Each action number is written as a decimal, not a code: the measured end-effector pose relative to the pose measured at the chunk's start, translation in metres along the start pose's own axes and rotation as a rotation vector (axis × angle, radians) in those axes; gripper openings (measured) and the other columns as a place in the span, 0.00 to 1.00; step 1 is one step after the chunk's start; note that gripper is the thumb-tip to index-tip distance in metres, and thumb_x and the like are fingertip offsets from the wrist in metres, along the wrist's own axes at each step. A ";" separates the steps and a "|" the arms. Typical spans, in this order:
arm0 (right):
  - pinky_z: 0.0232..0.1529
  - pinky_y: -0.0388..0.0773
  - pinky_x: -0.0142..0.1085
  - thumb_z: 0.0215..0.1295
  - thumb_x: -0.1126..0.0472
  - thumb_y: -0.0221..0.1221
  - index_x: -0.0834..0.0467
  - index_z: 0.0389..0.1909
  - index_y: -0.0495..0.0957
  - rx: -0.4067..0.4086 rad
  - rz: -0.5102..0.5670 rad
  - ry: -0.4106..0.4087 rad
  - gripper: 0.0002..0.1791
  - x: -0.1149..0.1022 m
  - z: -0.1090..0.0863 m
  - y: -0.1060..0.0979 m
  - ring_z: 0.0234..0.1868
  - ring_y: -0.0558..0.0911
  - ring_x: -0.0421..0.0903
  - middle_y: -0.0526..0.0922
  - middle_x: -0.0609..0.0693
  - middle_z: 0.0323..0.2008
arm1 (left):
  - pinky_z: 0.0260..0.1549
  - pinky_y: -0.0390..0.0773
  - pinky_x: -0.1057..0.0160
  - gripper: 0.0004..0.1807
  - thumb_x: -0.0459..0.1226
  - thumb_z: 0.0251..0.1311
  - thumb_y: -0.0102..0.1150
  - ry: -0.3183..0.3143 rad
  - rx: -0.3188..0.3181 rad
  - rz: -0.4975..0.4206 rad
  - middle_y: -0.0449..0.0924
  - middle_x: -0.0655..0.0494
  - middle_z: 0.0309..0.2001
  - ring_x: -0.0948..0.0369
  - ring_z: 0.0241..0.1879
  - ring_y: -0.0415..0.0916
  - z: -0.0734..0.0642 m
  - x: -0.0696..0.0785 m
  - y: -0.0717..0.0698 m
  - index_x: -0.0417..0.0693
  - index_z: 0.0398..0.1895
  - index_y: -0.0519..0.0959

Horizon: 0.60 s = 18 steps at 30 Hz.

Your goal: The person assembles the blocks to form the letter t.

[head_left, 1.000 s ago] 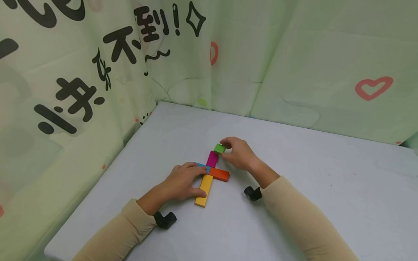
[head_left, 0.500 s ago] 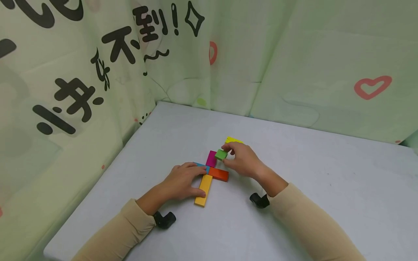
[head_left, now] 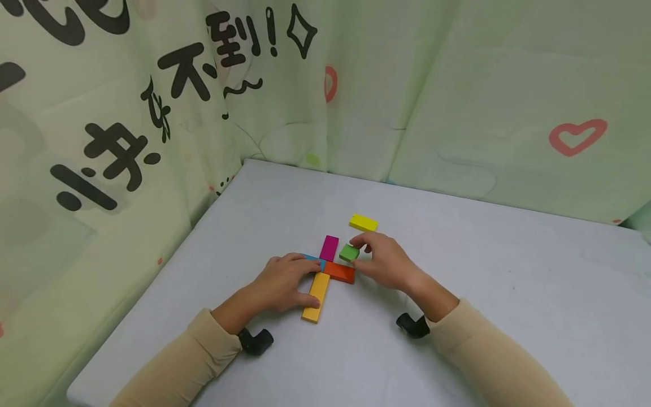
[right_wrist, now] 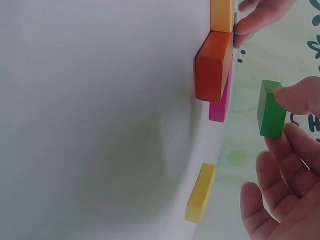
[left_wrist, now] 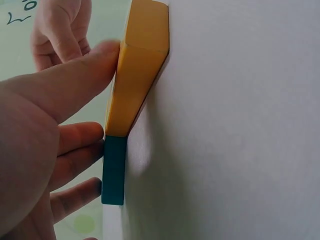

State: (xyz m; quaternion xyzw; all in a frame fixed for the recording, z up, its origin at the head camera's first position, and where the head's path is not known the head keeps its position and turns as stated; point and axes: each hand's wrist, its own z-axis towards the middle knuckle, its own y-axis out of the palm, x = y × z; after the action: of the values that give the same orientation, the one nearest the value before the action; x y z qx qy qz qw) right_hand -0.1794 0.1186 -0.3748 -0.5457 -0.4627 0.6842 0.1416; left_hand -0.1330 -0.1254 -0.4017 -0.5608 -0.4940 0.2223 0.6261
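My right hand point(head_left: 383, 263) pinches a small green block point(head_left: 348, 253) between thumb and fingers. In the right wrist view the green block point(right_wrist: 271, 109) is held off the tabletop, apart from the other blocks. My left hand point(head_left: 282, 285) rests on the flat blocks: its thumb touches the amber block point(head_left: 317, 291) and its other fingers lie on the blue block point(left_wrist: 114, 170), which they partly hide in the head view. An orange-red block point(head_left: 339, 272) and a magenta block point(head_left: 329, 247) lie with these two in a cross shape.
A bright yellow block point(head_left: 363, 222) lies apart on the white table point(head_left: 508, 282), behind the right hand. A pale green printed curtain point(head_left: 458, 113) hangs along the table's left and far edges. Black cameras point(head_left: 413, 326) stick out at both wrists.
The right hand has moved the green block from the magenta block's far end toward the orange-red block, nearer me. This uncovered the yellow block. The left hand stays in place.
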 end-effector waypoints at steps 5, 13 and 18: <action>0.48 0.78 0.44 0.64 0.62 0.63 0.63 0.58 0.78 -0.007 0.005 0.000 0.21 0.001 -0.003 0.002 0.49 0.77 0.52 0.81 0.53 0.52 | 0.61 0.65 0.42 0.34 0.54 0.57 0.71 -0.004 0.012 0.017 0.75 0.58 0.65 0.51 0.67 0.64 0.002 0.001 -0.001 0.52 0.65 0.77; 0.47 0.78 0.42 0.63 0.62 0.63 0.63 0.57 0.78 -0.006 0.016 0.008 0.21 0.000 -0.010 0.003 0.49 0.77 0.51 0.81 0.52 0.52 | 0.62 0.65 0.46 0.30 0.52 0.58 0.71 -0.033 0.018 -0.004 0.78 0.56 0.58 0.52 0.63 0.67 0.009 0.001 -0.002 0.51 0.62 0.79; 0.47 0.78 0.42 0.63 0.62 0.63 0.63 0.57 0.78 -0.009 0.022 0.005 0.21 0.000 -0.015 0.004 0.49 0.77 0.51 0.81 0.52 0.52 | 0.63 0.65 0.48 0.31 0.50 0.56 0.73 -0.033 0.006 -0.052 0.76 0.55 0.60 0.52 0.65 0.64 0.015 -0.001 -0.004 0.50 0.62 0.78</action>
State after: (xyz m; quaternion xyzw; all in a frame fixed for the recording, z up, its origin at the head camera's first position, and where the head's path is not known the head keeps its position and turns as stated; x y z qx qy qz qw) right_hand -0.1649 0.1231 -0.3778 -0.5533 -0.4591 0.6823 0.1327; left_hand -0.1474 -0.1198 -0.4005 -0.5421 -0.5182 0.2167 0.6250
